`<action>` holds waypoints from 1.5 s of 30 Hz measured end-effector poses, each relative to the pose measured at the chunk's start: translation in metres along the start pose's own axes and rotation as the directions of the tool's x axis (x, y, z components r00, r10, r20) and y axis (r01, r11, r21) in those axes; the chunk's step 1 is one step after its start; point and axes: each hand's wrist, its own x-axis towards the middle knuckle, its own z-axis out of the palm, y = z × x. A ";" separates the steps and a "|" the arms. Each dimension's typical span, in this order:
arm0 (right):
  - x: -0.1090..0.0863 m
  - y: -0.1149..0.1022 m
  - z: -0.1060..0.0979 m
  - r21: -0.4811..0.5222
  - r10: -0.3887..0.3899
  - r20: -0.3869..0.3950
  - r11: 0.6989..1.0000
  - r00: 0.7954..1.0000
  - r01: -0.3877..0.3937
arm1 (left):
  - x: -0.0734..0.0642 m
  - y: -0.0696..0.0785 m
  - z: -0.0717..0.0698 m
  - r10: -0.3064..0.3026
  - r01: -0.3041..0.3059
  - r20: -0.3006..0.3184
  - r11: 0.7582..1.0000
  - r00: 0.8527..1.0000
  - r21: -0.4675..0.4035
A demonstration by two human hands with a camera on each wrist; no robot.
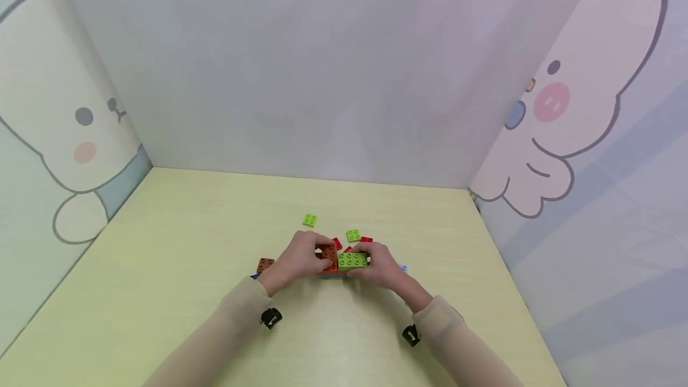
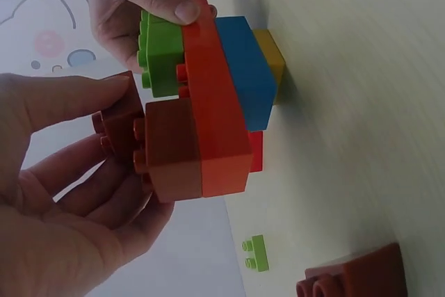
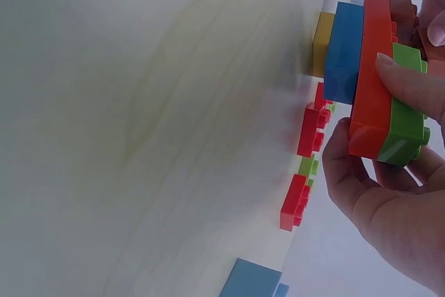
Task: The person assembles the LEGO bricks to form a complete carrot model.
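Note:
A stack of toy building bricks stands on the table between both hands. In the left wrist view it has a yellow brick point(image 2: 270, 57) at the bottom, a blue brick point(image 2: 249, 74) over that, then a long red brick point(image 2: 219, 102). On the red brick sit a green brick point(image 2: 165, 64) and a brown brick point(image 2: 175, 147). My left hand point(image 1: 303, 255) pinches another, smaller brown brick point(image 2: 126, 117) just above the seated brown one; whether the two touch I cannot tell. At the stack's other end, my right hand point(image 1: 383, 266) grips the red and green bricks between thumb and fingers.
Behind the stack lie light green bricks point(image 1: 310, 220) and several small red bricks point(image 3: 311, 130). To the left is a loose brown brick point(image 1: 266, 264) with a blue piece point(image 1: 255, 276) beside it. A light blue brick point(image 3: 250, 282) lies to the right. Printed walls point(image 1: 570, 106) enclose the table.

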 end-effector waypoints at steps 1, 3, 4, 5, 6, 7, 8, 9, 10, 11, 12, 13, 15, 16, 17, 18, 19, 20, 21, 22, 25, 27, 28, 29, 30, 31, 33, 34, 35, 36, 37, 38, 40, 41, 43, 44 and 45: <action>0.000 0.000 0.000 0.000 -0.002 0.000 1.000 1.000 0.002 | 0.000 0.000 0.001 -0.001 0.001 0.010 1.000 1.000 0.004; 0.000 0.000 0.000 0.000 -0.007 -0.003 1.000 1.000 0.007 | -0.001 0.000 0.002 -0.001 0.001 0.026 1.000 1.000 0.017; 0.000 0.000 0.000 0.004 -0.008 -0.004 1.000 1.000 0.008 | -0.001 0.000 0.002 -0.004 0.003 0.033 1.000 0.999 0.020; 0.000 -0.001 0.000 0.006 -0.010 -0.004 1.000 1.000 0.010 | -0.001 0.001 0.002 -0.008 0.008 0.039 1.000 0.999 0.023; -0.001 -0.001 0.001 0.009 -0.008 -0.004 1.000 1.000 0.008 | -0.001 0.001 0.002 -0.013 0.012 0.046 1.000 0.999 0.024; -0.001 -0.001 0.001 0.013 -0.006 -0.003 1.000 1.000 0.006 | -0.001 0.001 0.002 -0.017 0.016 0.052 0.999 0.998 0.027; 0.000 -0.001 0.001 0.015 -0.003 -0.002 1.000 1.000 0.003 | 0.000 0.001 0.002 -0.020 0.019 0.060 0.999 0.998 0.028; 0.000 -0.001 0.001 0.017 0.001 0.001 1.000 1.000 -0.001 | 0.000 0.000 0.003 -0.024 0.022 0.067 0.999 0.997 0.029; 0.000 -0.001 0.002 0.018 0.006 0.002 1.000 1.000 -0.006 | 0.000 -0.001 0.003 -0.029 0.027 0.074 0.999 0.997 0.027; 0.000 -0.001 0.002 0.020 0.008 0.002 1.000 1.000 -0.008 | 0.001 -0.002 0.004 -0.031 0.029 0.079 0.999 0.996 0.029; 0.000 -0.001 0.002 0.021 0.011 0.002 1.000 1.000 -0.011 | 0.001 -0.003 0.004 -0.032 0.029 0.085 0.999 0.996 0.031; 0.000 -0.001 0.002 0.024 0.012 0.002 1.000 1.000 -0.012 | 0.001 -0.004 0.005 -0.035 0.032 0.089 0.999 0.995 0.034; 0.000 -0.001 0.003 0.031 0.012 0.003 0.999 1.000 -0.012 | 0.001 -0.006 0.007 -0.043 0.039 0.095 0.998 0.995 0.041; 0.001 0.000 0.003 0.036 0.012 0.003 0.999 1.000 -0.012 | 0.001 -0.006 0.008 -0.045 0.040 0.096 0.998 0.994 0.044; 0.001 0.000 0.003 0.041 0.011 0.004 0.999 1.000 -0.011 | 0.001 -0.006 0.008 -0.046 0.042 0.094 0.998 0.994 0.046; 0.001 0.000 0.003 0.042 0.012 0.005 0.999 1.000 -0.012 | 0.000 -0.007 0.009 -0.050 0.046 0.093 0.998 0.994 0.047; 0.001 0.000 0.003 0.045 0.012 0.006 0.999 1.000 -0.012 | 0.000 -0.007 0.009 -0.054 0.050 0.089 0.998 0.995 0.046; 0.001 -0.001 0.003 0.046 0.011 0.006 0.999 1.000 -0.012 | 0.000 -0.007 0.010 -0.051 0.048 0.087 0.998 0.995 0.043; 0.001 0.000 0.003 0.046 0.011 0.005 0.999 1.000 -0.011 | 0.000 -0.007 0.010 -0.049 0.046 0.085 0.998 0.995 0.040; 0.001 0.000 0.003 0.045 0.010 0.005 0.999 1.000 -0.011 | 0.000 -0.007 0.010 -0.053 0.050 0.082 0.998 0.995 0.041; 0.001 0.000 0.003 0.046 0.007 0.002 0.999 1.000 -0.007 | 0.001 -0.008 0.012 -0.062 0.059 0.080 0.997 0.995 0.042; 0.001 0.000 0.003 0.045 0.004 0.002 0.999 1.000 -0.004 | 0.001 -0.009 0.014 -0.068 0.065 0.078 0.997 0.995 0.044; 0.001 0.000 0.003 0.044 0.002 0.001 0.999 1.000 -0.002 | 0.001 -0.010 0.015 -0.071 0.068 0.076 0.997 0.995 0.046; 0.001 0.000 0.003 0.044 0.001 0.000 0.999 1.000 -0.001 | 0.002 -0.010 0.015 -0.070 0.066 0.074 0.997 0.995 0.048; 0.001 0.000 0.002 0.044 -0.002 -0.001 0.999 1.000 0.002 | 0.002 -0.010 0.016 -0.069 0.065 0.072 0.997 0.995 0.050; 0.001 0.000 0.002 0.043 -0.003 -0.001 0.999 1.000 0.003 | 0.002 -0.010 0.016 -0.070 0.066 0.068 0.996 0.995 0.054; 0.001 0.000 0.002 0.041 -0.004 -0.002 0.999 1.000 0.004 | 0.002 -0.010 0.017 -0.071 0.067 0.061 0.996 0.996 0.061; 0.001 -0.001 0.002 0.042 -0.004 -0.003 0.999 1.000 0.004 | 0.002 -0.009 0.017 -0.071 0.067 0.057 0.996 0.996 0.064; 0.001 -0.001 0.002 0.041 -0.005 -0.005 0.999 1.000 0.005 | 0.002 -0.009 0.017 -0.072 0.068 0.054 0.995 0.996 0.067; 0.000 -0.001 0.002 0.040 -0.006 -0.006 0.999 1.000 0.006 | 0.001 -0.009 0.017 -0.072 0.069 0.050 0.995 0.996 0.071; 0.000 -0.002 0.002 0.038 -0.005 -0.006 0.999 1.000 0.006 | 0.001 -0.009 0.017 -0.073 0.070 0.047 0.995 0.996 0.073; 0.000 -0.002 0.002 0.036 -0.005 -0.006 0.999 1.000 0.005 | 0.001 -0.009 0.017 -0.072 0.069 0.045 0.995 0.996 0.076; 0.000 -0.002 0.002 0.036 -0.004 -0.006 0.999 1.000 0.004 | 0.001 -0.009 0.018 -0.073 0.069 0.038 0.994 0.997 0.085; 0.000 -0.003 0.001 0.034 -0.006 -0.007 0.999 1.000 0.006 | 0.001 -0.009 0.018 -0.072 0.069 0.035 0.994 0.997 0.089; 0.000 -0.003 0.002 0.034 -0.005 -0.006 0.999 1.000 0.005 | 0.001 -0.010 0.019 -0.069 0.066 0.028 0.993 0.997 0.094; 0.001 -0.003 0.002 0.034 -0.004 -0.005 0.999 1.000 0.004 | 0.001 -0.010 0.019 -0.069 0.067 0.024 0.993 0.997 0.094; 0.001 -0.003 0.002 0.034 -0.005 -0.005 0.999 1.000 0.005 | 0.001 -0.010 0.019 -0.070 0.067 0.019 0.993 0.997 0.092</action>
